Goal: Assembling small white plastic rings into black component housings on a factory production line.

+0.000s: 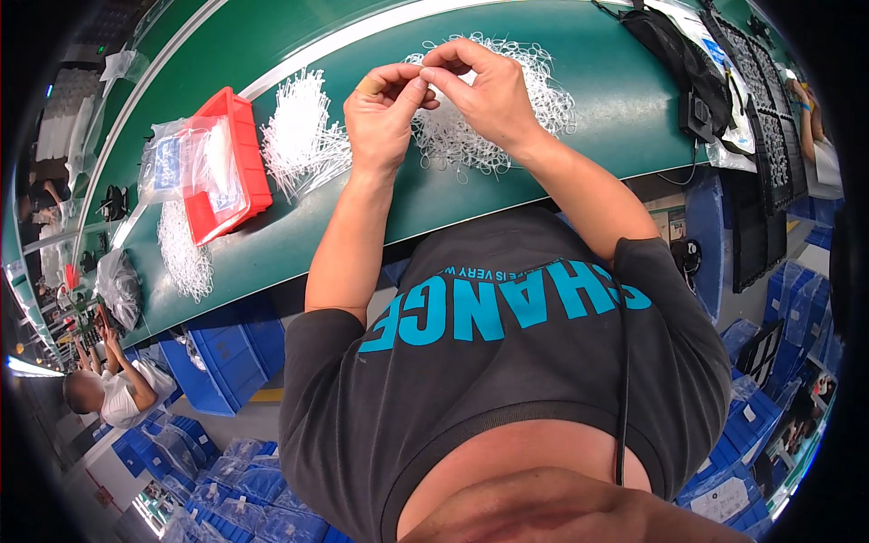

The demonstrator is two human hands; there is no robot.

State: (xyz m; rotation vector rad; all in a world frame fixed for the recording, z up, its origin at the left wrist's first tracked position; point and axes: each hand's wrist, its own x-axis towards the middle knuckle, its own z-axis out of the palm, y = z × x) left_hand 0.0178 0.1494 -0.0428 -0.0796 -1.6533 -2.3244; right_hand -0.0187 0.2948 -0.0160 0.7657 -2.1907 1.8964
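Note:
My left hand (380,122) and my right hand (496,95) meet above the green table (625,113), thumbs and fingertips pinched together. What lies between the fingertips is too small and covered to make out. A yellowish band sits on a finger of my left hand. Beneath and behind my hands spreads a heap of thin white looped ties (541,100). To the left of my left hand lies a pile of straight white ties (303,131), fanned out in a loose bundle.
Left of the straight pile stands a red bin (257,176), with a clear plastic bag (167,167) over its side. More white loops (184,258) lie beyond it. A black bag (674,54) rests at the right. Blue crates (226,357) stand below the table; another person (131,389) works at far left.

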